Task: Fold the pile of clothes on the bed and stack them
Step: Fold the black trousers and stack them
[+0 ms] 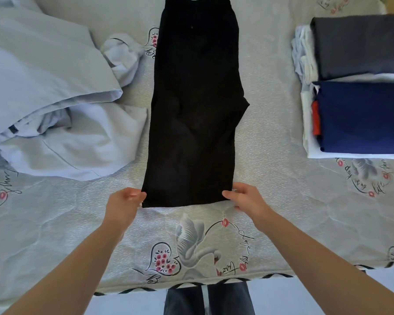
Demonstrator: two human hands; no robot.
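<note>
Both arms outstretched, left hand and right hand pinching with curled fingers.

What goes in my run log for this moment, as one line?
step: folding | item: long black cloth garment flat on bed | left hand, right hand: pinching near corners | stacks: right

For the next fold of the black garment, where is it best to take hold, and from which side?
Probably at the two near hem corners, from the person's side of the bed. The black garment lies flat, long and narrow, its hem nearest. The left hand and right hand already pinch those corners, so lifting them away toward the far end should halve it.
</note>
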